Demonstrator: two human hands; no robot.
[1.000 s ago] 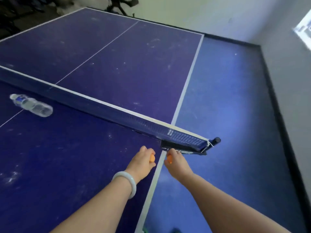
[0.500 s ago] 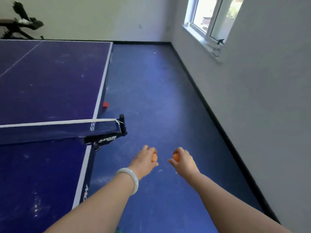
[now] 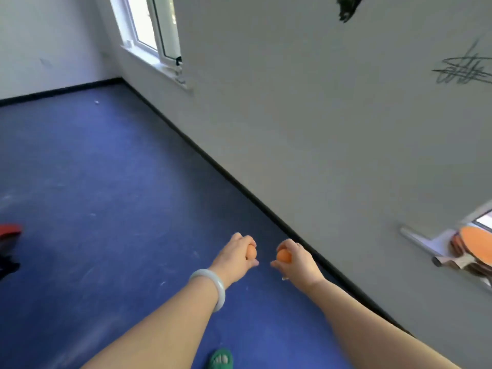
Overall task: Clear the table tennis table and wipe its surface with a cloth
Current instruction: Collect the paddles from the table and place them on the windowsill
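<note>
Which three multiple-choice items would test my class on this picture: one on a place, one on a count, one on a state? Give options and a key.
1. Where do the table tennis paddles lie?
A. on the floor
B. on the windowsill at the right
C. on a chair

2. How many orange balls are held?
A. none
B. one
C. two

3. What state is the left hand in?
A. gripping a ball
B. open and flat
C. pressed to the wall

Key:
1 B, the stacked paddles rest on the white sill.
2 C, the right hand holds one and the left hand the other.
3 A, its fingers curl round a ball.
</note>
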